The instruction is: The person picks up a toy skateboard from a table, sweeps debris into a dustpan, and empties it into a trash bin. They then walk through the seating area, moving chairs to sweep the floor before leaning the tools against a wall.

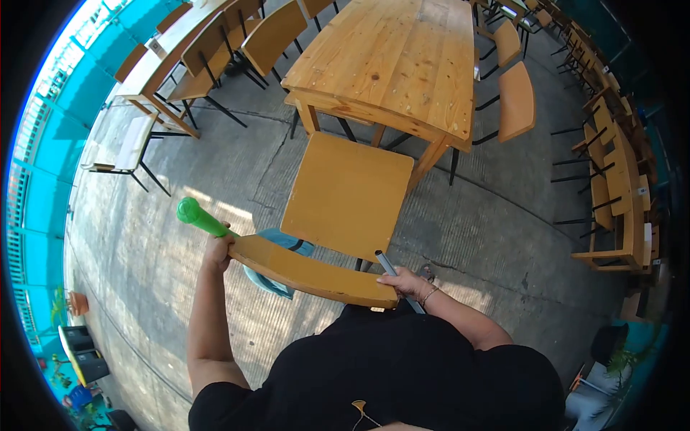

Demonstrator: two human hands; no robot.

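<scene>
The left hand (218,251) is gripping a green handle (201,218) and pressing against the left end of the wooden chair's backrest (309,271). The chair's seat (347,194) is sitting just before the long wooden desk (392,61). The right hand (406,282) is resting on the backrest's right end, fingers closed around a grey pole (390,270).

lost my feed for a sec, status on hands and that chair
Left hand grips green handle and chair backrest. Right hand on backrest, holding grey rod. Wooden table directly ahead.
</scene>
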